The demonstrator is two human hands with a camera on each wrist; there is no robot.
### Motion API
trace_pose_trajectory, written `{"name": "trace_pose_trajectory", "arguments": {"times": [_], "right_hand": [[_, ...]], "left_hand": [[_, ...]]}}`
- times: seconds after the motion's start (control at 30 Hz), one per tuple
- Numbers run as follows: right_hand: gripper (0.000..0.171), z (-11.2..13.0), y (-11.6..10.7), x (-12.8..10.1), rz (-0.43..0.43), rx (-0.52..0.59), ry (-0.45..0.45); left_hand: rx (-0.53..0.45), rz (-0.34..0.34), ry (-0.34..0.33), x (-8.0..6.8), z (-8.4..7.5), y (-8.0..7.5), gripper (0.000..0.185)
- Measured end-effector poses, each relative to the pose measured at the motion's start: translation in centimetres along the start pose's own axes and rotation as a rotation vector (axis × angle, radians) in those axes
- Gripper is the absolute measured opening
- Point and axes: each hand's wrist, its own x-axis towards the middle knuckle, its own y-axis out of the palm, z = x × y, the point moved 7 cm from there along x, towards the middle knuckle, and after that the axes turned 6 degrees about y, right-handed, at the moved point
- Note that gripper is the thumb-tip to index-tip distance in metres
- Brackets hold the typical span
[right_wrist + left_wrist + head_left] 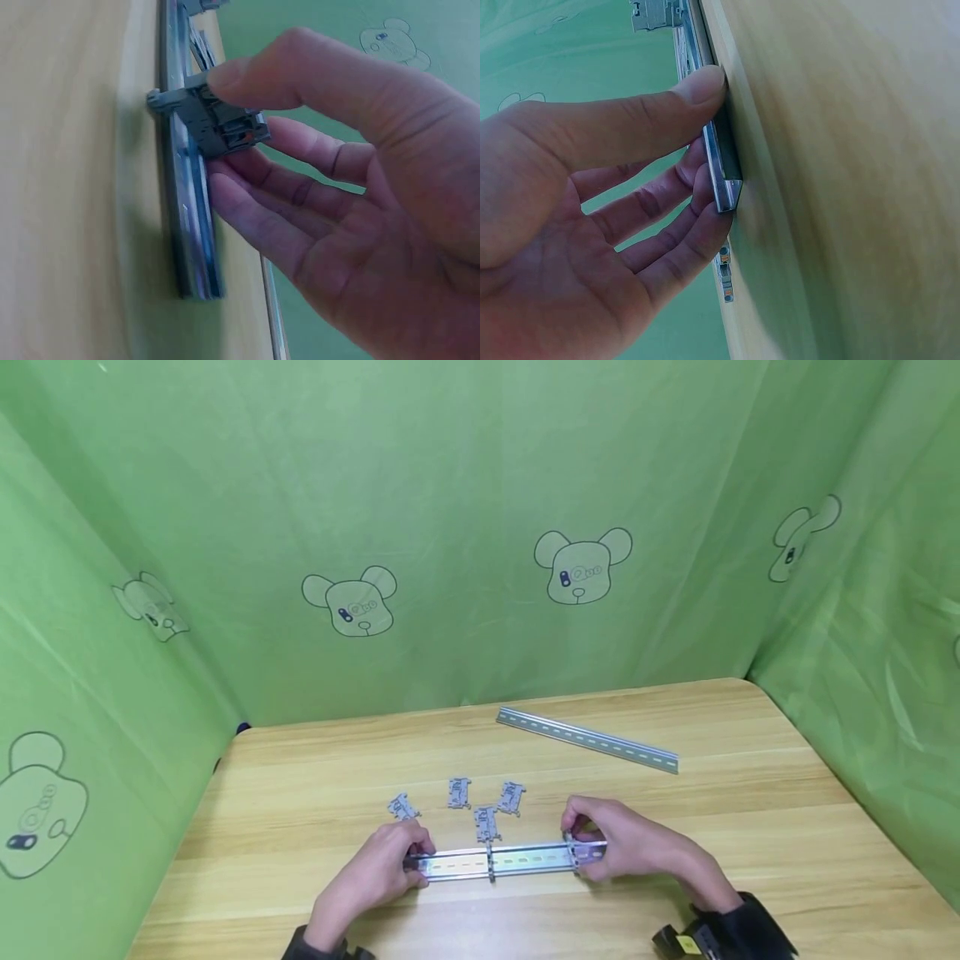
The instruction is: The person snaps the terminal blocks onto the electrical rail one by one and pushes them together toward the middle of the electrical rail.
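Observation:
A slotted metal DIN rail [532, 859] lies lengthwise near the front of the table. My left hand [378, 868] grips its left end, thumb on the near edge and fingers on the far edge; the left wrist view shows the rail end [724, 169] between them. At the rail's right part, my right hand [637, 839] holds a grey terminal block [217, 116] between thumb and fingers. That block sits across the rail, looking tilted in the right wrist view; whether it is clipped on, I cannot tell. Another block [491, 864] stands across the rail's middle.
Several loose grey blocks, among them one at the left [403, 807] and one by the rail [486, 823], lie just beyond the rail. A second DIN rail [588, 741] rests slantwise farther back. Green cloth [465, 485] walls the wooden table [750, 793] at back and sides.

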Motion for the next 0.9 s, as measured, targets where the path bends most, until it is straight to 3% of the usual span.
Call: {"name": "trace_pose_trajectory", "arguments": {"times": [0.53, 0.9], "right_hand": [[0.046, 0.7, 1.6, 1.3, -0.045, 0.011, 0.006], [0.046, 1.6, 2.9, 2.3, -0.095, 0.019, -0.044]], "left_hand": [[-0.001, -0.003, -0.002, 0.0, 0.2, 0.0, 0.028], [0.011, 0.000, 0.012, 0.1, 0.1, 0.0, 0.028]]}}
